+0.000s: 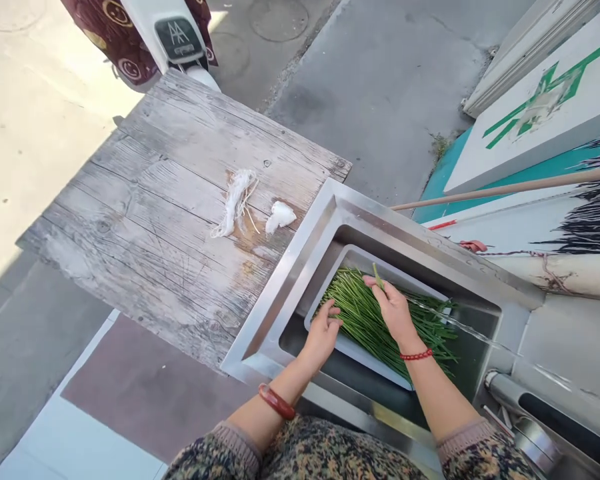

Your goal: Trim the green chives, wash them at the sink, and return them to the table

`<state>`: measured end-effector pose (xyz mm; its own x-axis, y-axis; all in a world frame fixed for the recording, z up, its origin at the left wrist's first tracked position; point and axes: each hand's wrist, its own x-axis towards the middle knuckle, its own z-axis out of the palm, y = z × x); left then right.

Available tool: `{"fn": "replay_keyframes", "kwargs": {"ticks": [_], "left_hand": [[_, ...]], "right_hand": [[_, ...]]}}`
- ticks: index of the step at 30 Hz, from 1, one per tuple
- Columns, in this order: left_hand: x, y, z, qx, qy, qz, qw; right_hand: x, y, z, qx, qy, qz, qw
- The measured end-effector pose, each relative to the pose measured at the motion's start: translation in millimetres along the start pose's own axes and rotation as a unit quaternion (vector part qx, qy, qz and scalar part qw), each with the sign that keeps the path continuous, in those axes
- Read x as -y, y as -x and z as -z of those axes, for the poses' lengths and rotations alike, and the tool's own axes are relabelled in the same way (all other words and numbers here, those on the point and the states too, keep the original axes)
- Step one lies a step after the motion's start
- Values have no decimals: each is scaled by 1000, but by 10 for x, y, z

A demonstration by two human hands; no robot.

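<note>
A heap of long green chives [363,317] lies in a pale grey tray [367,355] inside a stainless steel sink [300,250]. Above the heap, my right hand [394,312] has a green chive stalk [377,275] pinched between its fingers, one end pointing up. My left hand [323,335] is at the near left rim of the tray, its fingers loosely bent and apart, beside the chive ends, with nothing visible in it. A thin stream of water [467,328] runs in from the right and passes just beyond my right wrist.
Left of the sink stands a weathered wooden table [145,200] with a bundle of white string [237,203] and a white clump [280,217]. A wooden pole [505,190] and a dark mop head [590,207] are at the right. A scooter [175,33] stands beyond the table.
</note>
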<state>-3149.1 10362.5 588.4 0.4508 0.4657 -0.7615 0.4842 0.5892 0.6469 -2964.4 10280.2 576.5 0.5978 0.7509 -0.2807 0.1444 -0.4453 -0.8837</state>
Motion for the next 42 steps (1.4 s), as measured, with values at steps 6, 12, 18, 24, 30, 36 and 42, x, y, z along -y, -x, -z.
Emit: {"fn": "replay_keyframes", "kwargs": {"ticks": [6, 12, 18, 24, 30, 36, 42], "left_hand": [[34, 7, -28, -6, -3, -6, 1000], [128, 37, -85, -20, -63, -57, 996], [-285, 252, 1, 27, -39, -175, 983], [-1083, -31, 940, -257, -142, -363, 884], [-1498, -892, 1939, -411, -353, -169, 823], [-1636, -1218, 1713, -321, -473, -236, 786], [-1959, -1481, 1790, -274, -496, -296, 769]], "right_hand": [[-73, 304, 207, -3, 212, 81, 974], [-804, 66, -177, 45, 394, 61, 916], [-1006, 200, -800, 68, 448, 39, 891], [-1107, 484, -799, 115, 440, 96, 886], [-1199, 357, -877, 84, 438, 59, 893], [-1259, 330, -907, 81, 435, 47, 896], [-1213, 316, -917, 72, 429, 44, 899]]}}
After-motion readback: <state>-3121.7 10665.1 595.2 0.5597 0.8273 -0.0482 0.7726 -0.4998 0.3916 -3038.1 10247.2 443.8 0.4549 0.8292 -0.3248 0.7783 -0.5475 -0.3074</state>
